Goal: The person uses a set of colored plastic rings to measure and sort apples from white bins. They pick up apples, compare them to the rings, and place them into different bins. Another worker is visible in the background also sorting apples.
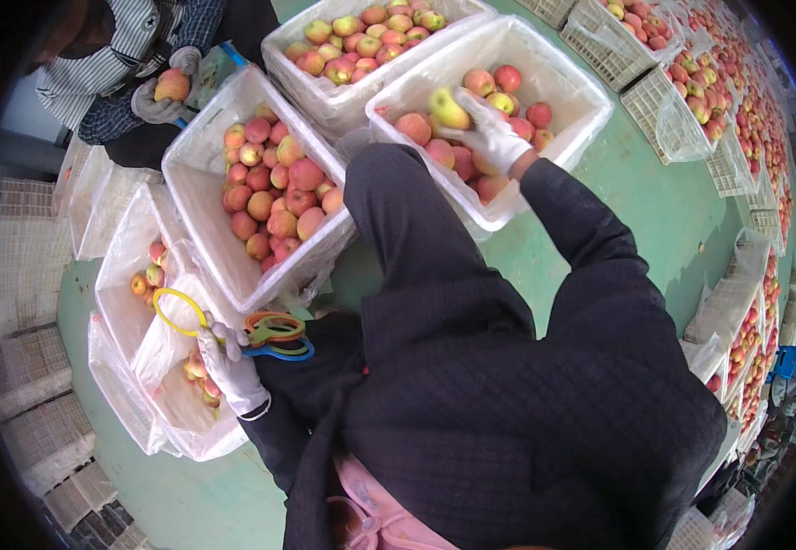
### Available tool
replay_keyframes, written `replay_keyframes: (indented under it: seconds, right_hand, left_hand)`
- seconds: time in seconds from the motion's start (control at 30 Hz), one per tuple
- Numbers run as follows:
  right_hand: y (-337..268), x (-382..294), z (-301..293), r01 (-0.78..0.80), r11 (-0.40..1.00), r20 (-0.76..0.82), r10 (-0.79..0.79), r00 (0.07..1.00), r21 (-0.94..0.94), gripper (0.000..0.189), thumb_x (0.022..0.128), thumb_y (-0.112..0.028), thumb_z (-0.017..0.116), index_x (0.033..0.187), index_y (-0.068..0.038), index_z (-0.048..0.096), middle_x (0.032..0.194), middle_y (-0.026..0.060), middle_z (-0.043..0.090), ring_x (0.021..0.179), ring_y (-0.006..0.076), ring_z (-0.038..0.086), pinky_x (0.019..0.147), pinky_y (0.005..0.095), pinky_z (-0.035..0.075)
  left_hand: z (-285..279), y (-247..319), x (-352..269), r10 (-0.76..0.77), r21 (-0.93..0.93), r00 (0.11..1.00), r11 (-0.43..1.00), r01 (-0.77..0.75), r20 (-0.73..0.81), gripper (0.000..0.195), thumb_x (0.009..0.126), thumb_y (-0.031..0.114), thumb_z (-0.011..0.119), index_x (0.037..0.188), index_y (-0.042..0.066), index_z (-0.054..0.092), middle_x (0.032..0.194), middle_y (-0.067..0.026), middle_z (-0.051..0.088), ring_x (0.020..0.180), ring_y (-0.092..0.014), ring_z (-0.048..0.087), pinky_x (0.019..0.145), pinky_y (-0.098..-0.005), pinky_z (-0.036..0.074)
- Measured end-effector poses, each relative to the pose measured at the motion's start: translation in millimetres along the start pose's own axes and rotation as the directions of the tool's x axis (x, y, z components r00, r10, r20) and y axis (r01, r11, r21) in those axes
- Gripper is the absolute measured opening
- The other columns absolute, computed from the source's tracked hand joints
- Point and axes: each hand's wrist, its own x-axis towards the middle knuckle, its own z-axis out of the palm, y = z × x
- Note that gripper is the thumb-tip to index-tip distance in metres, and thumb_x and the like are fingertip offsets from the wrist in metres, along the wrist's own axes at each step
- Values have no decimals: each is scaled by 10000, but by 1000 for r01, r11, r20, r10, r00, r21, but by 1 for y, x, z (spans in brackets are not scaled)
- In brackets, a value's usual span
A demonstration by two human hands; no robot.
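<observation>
My right hand point(490, 134), in a white glove, grips a yellow-green apple point(447, 108) that looks blurred. It is over a plastic-lined crate point(580, 103) holding red apples. In my gloved left hand point(229, 361) is a set of coloured sizing rings point(277, 330). The yellow ring point(180, 311) sticks out to the left, while orange, green and blue ones fan out to the right. Beneath that hand are lined crates point(119, 289) with a few apples in them. A fuller crate point(246, 292) of red apples point(281, 179) stands between my two hands.
A co-worker's gloved hands point(157, 100) hold an apple point(172, 85) at upper left. Another lined crate point(329, 113) of apples stands at the top. Stacked crates point(26, 275) line the left side. Rows of filled crates point(673, 117) run along the right, on a green floor point(652, 206).
</observation>
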Motion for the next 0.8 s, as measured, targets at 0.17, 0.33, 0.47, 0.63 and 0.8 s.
replay_keyframes:
  seconds: [0.17, 0.33, 0.47, 0.63, 0.8]
  right_hand:
    - [86, 39, -152, -507, 651, -638, 46, 769, -564, 606, 777, -529, 663, 1130, -42, 591, 1111, 161, 616, 1017, 301, 597, 848, 393, 496]
    - [158, 46, -247, -357, -171, -356, -38, 934, -918, 274, 829, -332, 534, 927, -95, 631, 1004, 158, 640, 872, 349, 618, 777, 470, 487]
    - [165, 31, -242, -840, 343, -887, 41, 461, -420, 709, 647, -422, 774, 1148, 8, 513, 1148, 272, 565, 1059, 412, 574, 935, 448, 474]
    - [113, 49, -187, -606, 130, -619, -186, 763, -785, 537, 818, -394, 620, 1183, -9, 543, 1142, 230, 586, 1092, 415, 540, 930, 459, 451]
    - [39, 120, -64, 164, 287, 47, -376, 925, -944, 392, 919, -268, 534, 1151, 47, 563, 1107, 284, 598, 1002, 434, 578, 884, 444, 458]
  left_hand:
    - [-1, 0, 0, -18, 109, 985, 993, 38, -173, 266, 982, 288, 487, 1027, 32, 547, 726, 24, 504, 522, -76, 409, 551, -242, 388]
    - [17, 9, 1, 244, 716, 969, 671, -193, 33, 305, 1011, 235, 413, 864, 10, 557, 653, -34, 549, 545, -112, 511, 518, -241, 395]
    - [30, 12, -1, 92, 355, 988, 934, -41, -127, 422, 1027, 329, 345, 782, 40, 530, 590, -34, 532, 517, -114, 490, 515, -223, 366]
    - [21, 14, -5, 305, 628, 951, 748, -212, -42, 223, 974, 207, 474, 896, 17, 559, 642, -87, 576, 583, -182, 541, 579, -289, 421]
    - [9, 10, -6, 616, 911, 682, -165, -378, 394, 114, 877, 55, 598, 983, 19, 576, 640, -127, 569, 584, -242, 545, 576, -338, 433]
